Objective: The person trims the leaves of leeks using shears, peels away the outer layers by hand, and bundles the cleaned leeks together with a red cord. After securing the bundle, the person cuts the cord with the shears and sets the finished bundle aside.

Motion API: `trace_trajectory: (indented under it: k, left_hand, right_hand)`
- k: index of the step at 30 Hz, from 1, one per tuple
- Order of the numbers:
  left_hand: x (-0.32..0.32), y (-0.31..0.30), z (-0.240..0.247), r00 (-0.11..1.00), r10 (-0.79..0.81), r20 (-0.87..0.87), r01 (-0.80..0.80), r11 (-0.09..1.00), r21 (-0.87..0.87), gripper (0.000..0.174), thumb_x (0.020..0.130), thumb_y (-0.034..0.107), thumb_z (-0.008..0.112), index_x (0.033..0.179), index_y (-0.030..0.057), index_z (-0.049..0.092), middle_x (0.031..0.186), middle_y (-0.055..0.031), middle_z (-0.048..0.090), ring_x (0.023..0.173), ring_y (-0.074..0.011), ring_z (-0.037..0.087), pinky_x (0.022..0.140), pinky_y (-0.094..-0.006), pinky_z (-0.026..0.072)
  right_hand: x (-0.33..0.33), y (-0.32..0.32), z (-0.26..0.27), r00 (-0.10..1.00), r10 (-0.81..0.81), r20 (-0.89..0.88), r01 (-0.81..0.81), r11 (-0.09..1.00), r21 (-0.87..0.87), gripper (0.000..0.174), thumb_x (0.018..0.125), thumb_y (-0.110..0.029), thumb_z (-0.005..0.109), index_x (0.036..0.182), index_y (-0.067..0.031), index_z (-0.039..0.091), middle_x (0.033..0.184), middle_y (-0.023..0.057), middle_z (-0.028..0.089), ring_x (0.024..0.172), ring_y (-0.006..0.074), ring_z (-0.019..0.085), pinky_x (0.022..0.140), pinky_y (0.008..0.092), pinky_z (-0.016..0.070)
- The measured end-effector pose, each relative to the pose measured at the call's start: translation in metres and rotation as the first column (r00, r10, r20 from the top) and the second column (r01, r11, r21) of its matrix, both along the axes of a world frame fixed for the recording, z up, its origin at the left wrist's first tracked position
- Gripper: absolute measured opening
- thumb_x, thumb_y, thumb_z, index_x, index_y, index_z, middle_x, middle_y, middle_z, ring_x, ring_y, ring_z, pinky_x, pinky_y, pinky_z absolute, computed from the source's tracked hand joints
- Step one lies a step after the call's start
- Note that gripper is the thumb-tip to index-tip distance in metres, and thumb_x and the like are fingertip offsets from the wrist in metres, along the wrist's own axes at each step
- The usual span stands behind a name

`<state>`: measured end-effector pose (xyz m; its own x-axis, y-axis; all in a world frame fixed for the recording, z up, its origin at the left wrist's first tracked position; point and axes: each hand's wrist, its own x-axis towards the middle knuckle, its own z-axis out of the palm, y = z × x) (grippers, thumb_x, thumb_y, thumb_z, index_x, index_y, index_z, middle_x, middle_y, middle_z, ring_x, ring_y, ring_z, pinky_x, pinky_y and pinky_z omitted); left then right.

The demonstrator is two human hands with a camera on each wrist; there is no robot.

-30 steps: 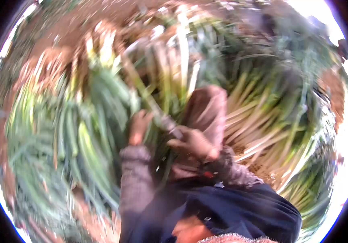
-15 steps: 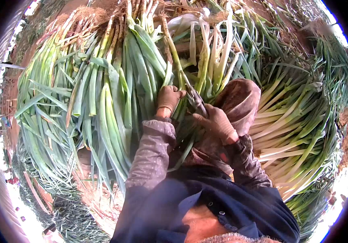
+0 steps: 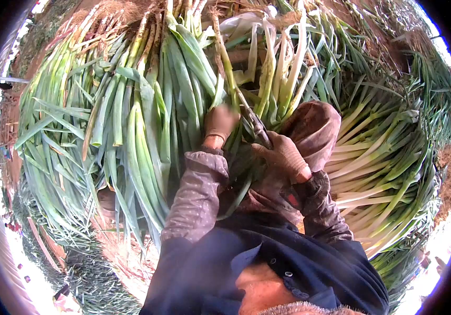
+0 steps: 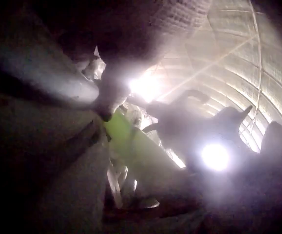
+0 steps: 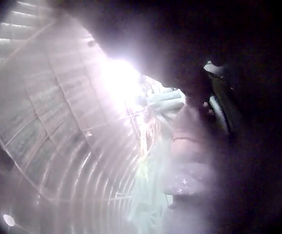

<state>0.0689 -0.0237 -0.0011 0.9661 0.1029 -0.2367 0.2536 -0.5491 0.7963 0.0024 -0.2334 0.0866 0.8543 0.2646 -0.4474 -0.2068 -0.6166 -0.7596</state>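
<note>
Here, the left hand (image 3: 220, 125) seemingly grips a leek (image 3: 227, 67) as the right hand (image 3: 284, 156) clutches a slim dark tool (image 3: 258, 127) beside it.

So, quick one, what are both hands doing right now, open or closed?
Left hand: closed on a green stalk.
Right hand: closed around a thin, dark tool.

Leaves (image 3: 185, 93) smooth, faintly glossy — sleeve (image 3: 198, 184) matt, wrinkled cloth.
</note>
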Motion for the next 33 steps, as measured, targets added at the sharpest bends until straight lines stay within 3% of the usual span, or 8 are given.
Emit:
trace_trajectory:
  k: [2, 5, 18, 22, 25, 28, 30, 33]
  left_hand:
    - [0.003, 0.002, -0.002, 0.999, -0.034, 0.022, 0.032, 0.994, 0.107, 0.035, 0.078, 0.023, 0.08, 0.065, -0.0019, 0.058, 0.057, -0.0079, 0.05, 0.056, -0.019, 0.04, 0.059, -0.0394, 0.0424]
    - [0.003, 0.005, -0.002, 0.994, -0.066, -0.087, 0.074, 0.993, 0.094, 0.031, 0.076, 0.029, 0.078, 0.07, 0.0001, 0.067, 0.068, -0.0215, 0.064, 0.065, -0.0388, 0.064, 0.065, -0.0443, 0.0509]
    - [-0.001, 0.006, -0.023, 0.997, -0.042, 0.066, 0.046, 0.997, -0.063, 0.036, 0.075, 0.031, 0.079, 0.07, -0.0013, 0.064, 0.069, -0.0214, 0.063, 0.062, -0.0385, 0.06, 0.064, -0.0475, 0.0462]
    - [0.001, 0.005, -0.005, 0.993, -0.094, -0.072, 0.1, 0.992, 0.079, 0.034, 0.075, 0.028, 0.078, 0.066, 0.0002, 0.06, 0.066, -0.024, 0.057, 0.06, -0.0424, 0.053, 0.061, -0.0503, 0.0425]
    - [-0.002, 0.01, -0.035, 0.967, -0.226, 0.12, 0.205, 0.964, 0.169, 0.037, 0.077, 0.034, 0.071, 0.067, 0.0004, 0.059, 0.071, -0.023, 0.059, 0.069, -0.0424, 0.059, 0.065, -0.0499, 0.0447]
    - [-0.01, -0.009, -0.017, 0.969, -0.225, 0.104, 0.189, 0.943, 0.275, 0.036, 0.083, 0.036, 0.067, 0.071, 0.0027, 0.061, 0.075, -0.0201, 0.063, 0.074, -0.0422, 0.061, 0.069, -0.0514, 0.0486]
    - [-0.019, -0.03, -0.013, 0.963, -0.257, 0.076, 0.217, 0.913, 0.344, 0.034, 0.086, 0.037, 0.065, 0.078, 0.0047, 0.063, 0.077, -0.0198, 0.065, 0.075, -0.0419, 0.064, 0.071, -0.0511, 0.051]
    - [-0.034, -0.053, 0.041, 0.893, -0.442, -0.088, 0.437, 0.803, 0.405, 0.035, 0.09, 0.042, 0.063, 0.09, 0.0071, 0.069, 0.085, -0.0178, 0.07, 0.082, -0.0392, 0.069, 0.073, -0.0491, 0.054]
  right_hand:
    - [0.012, 0.002, -0.001, 1.0, -0.003, 0.031, 0.003, 1.0, -0.004, 0.054, 0.086, -0.049, 0.072, 0.103, 0.0016, 0.065, 0.086, 0.0262, 0.067, 0.087, 0.0419, 0.068, 0.078, 0.0458, 0.0517]
    - [0.038, 0.01, 0.0, 0.996, 0.024, 0.084, -0.015, 0.994, -0.107, 0.055, 0.086, -0.051, 0.071, 0.098, 0.0017, 0.065, 0.086, 0.0266, 0.067, 0.086, 0.0437, 0.067, 0.076, 0.0477, 0.0517]
    - [0.162, 0.04, -0.036, 0.973, 0.11, 0.203, -0.073, 0.981, -0.182, 0.067, 0.08, -0.061, 0.07, 0.097, 0.0035, 0.069, 0.091, 0.029, 0.068, 0.092, 0.0444, 0.067, 0.082, 0.0478, 0.0517]
    - [0.199, 0.051, -0.061, 0.92, 0.121, 0.373, -0.053, 0.981, -0.187, 0.068, 0.08, -0.063, 0.07, 0.095, 0.0039, 0.07, 0.086, 0.0274, 0.069, 0.089, 0.0445, 0.068, 0.08, 0.0477, 0.0525]
    - [0.236, 0.057, -0.079, 0.909, 0.213, 0.359, -0.136, 0.964, -0.227, 0.069, 0.079, -0.064, 0.07, 0.094, 0.0034, 0.071, 0.088, 0.0272, 0.07, 0.09, 0.0434, 0.068, 0.081, 0.0463, 0.0526]
    - [0.258, 0.055, -0.088, 0.876, 0.227, 0.425, -0.152, 0.967, -0.202, 0.069, 0.08, -0.064, 0.07, 0.096, 0.0029, 0.071, 0.085, 0.026, 0.07, 0.086, 0.0408, 0.07, 0.08, 0.0451, 0.0529]
    - [0.255, 0.055, -0.055, 0.973, -0.018, 0.232, 0.035, 0.997, -0.071, 0.07, 0.08, -0.066, 0.07, 0.098, 0.0025, 0.072, 0.079, 0.0221, 0.07, 0.08, 0.0349, 0.071, 0.074, 0.0415, 0.0537]
    - [0.267, 0.033, -0.085, 0.968, -0.225, 0.11, 0.196, 0.955, 0.221, 0.056, 0.087, -0.051, 0.073, 0.099, 0.0031, 0.071, 0.071, 0.009, 0.067, 0.063, 0.0155, 0.062, 0.06, 0.0334, 0.0508]
